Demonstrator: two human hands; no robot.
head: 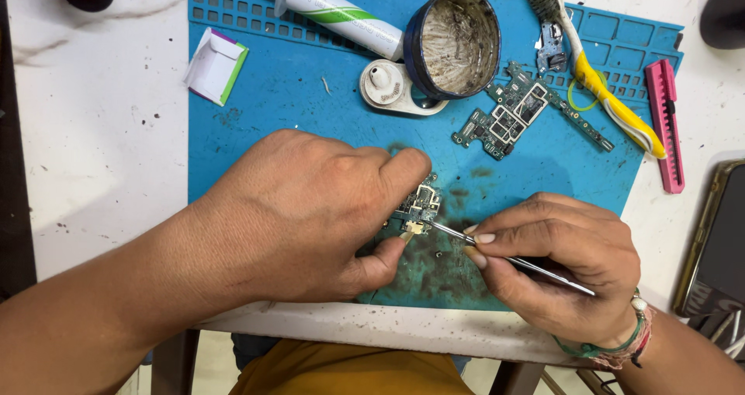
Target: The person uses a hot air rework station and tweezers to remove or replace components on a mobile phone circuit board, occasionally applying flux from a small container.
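A small circuit board (419, 209) lies on the blue repair mat (264, 92), pinned by the left hand (310, 216), fingers closed on its edges. The right hand (555, 259) pinches tweezers (512, 261), tips touching the board.

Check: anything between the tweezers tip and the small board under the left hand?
Nothing visible. The tweezers in the right hand run straight to the small board, tip at its lower edge. The left hand pins the board from the other side.
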